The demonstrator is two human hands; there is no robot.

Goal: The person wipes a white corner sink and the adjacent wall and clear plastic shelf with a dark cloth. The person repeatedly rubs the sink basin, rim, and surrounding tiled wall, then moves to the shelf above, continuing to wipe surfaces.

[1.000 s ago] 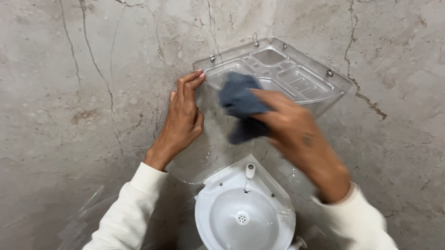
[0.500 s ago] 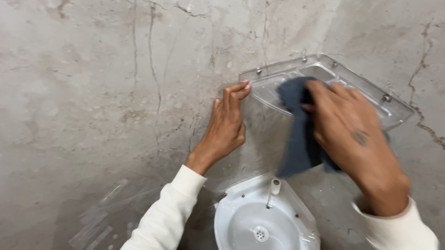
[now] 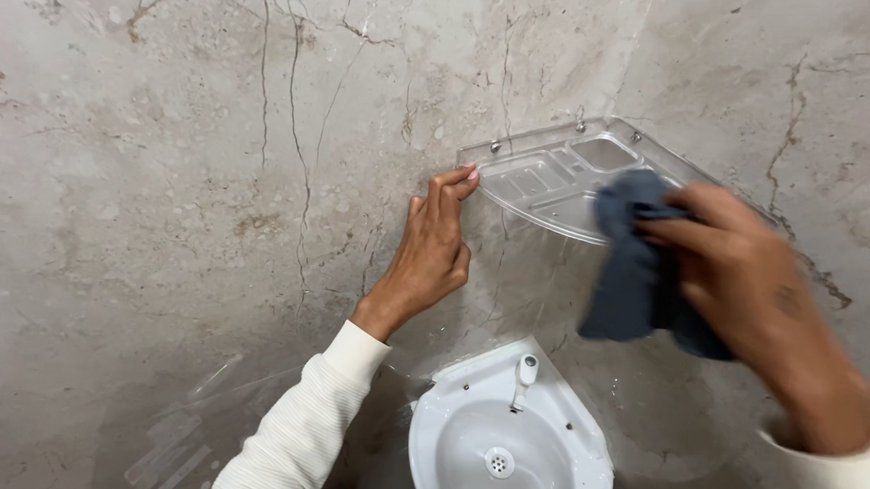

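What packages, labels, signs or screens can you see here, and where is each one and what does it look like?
None in view: no package, label, sign or screen.
What shows instead: a clear plastic corner shelf on the marble wall, a white corner sink below it, the left hand at the shelf's edge, and the right hand holding a dark blue cloth.

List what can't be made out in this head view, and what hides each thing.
- Shelf, right end: hidden by the cloth and right hand.
- Right hand: motion-blurred, so its grip on the cloth is unclear.
- Left hand: only its back shows; the palm faces the wall.
- Sink: front cut off by the bottom edge.
- Tap: too small for detail.
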